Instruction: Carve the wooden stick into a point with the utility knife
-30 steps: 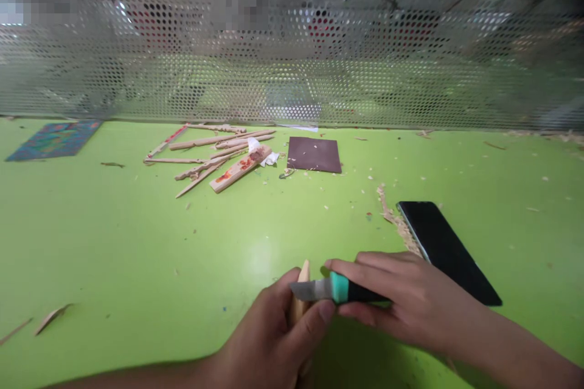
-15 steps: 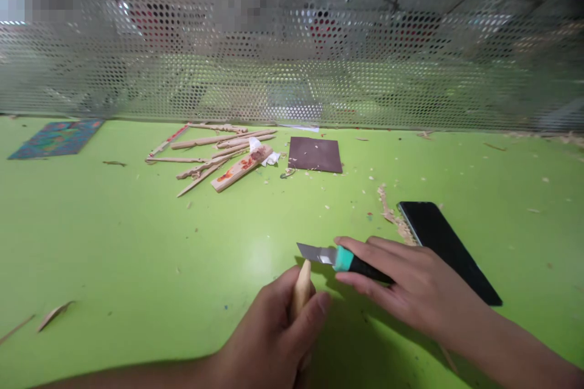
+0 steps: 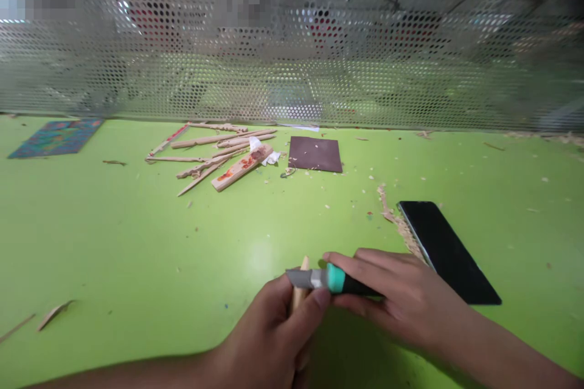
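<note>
My left hand is closed around a pale wooden stick, whose tapered tip points away from me. Much of the stick is hidden inside the fist. In my right hand is a craft knife with a black and turquoise handle. Its blade lies crosswise over the stick just below the tip, pointing left. The left thumb is close to the base of the blade and seems to touch it.
Carved wooden sticks lie in a heap near a stained wooden piece and crumpled tissue. A brown square sheet, a phone, wood shavings and a patterned sheet rest on the green table. A perforated metal screen stands behind.
My right hand has brought the knife down and slightly left, from beside the stick's tip to across the stick below it. The left hand keeps its hold almost unmoved.
</note>
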`<state>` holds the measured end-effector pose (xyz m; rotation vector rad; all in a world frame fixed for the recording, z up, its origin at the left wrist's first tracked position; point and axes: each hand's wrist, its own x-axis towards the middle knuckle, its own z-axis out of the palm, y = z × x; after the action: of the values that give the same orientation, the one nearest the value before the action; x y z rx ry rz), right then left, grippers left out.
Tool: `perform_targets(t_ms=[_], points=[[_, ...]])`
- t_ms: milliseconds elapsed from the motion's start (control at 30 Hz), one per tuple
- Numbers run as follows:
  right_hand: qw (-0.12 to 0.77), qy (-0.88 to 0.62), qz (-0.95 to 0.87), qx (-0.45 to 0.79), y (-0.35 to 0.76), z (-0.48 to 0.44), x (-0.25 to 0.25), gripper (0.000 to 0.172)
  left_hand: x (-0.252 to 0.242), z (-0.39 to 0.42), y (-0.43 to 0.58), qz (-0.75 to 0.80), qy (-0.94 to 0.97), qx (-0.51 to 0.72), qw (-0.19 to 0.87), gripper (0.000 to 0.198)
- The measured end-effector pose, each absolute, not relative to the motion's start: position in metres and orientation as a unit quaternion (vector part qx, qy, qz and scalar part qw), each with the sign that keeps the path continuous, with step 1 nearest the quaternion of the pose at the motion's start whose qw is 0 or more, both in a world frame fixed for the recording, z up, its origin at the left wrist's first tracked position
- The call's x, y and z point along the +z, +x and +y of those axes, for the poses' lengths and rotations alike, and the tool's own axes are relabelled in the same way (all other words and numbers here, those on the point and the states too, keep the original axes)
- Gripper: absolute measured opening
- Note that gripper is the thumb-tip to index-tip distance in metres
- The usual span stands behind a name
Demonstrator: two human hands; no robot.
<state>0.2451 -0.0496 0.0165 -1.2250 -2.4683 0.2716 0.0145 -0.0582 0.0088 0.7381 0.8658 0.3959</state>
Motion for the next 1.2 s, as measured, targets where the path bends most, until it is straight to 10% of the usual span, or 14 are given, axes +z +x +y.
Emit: perform_targets(t_ms=[1200], points=[[0.204, -0.462, -0.847, 0.168, 0.248, -0.044, 0.015, 0.057, 0.002, -0.063, 0.012, 0.402, 0.347, 0.207, 0.822, 0.059]])
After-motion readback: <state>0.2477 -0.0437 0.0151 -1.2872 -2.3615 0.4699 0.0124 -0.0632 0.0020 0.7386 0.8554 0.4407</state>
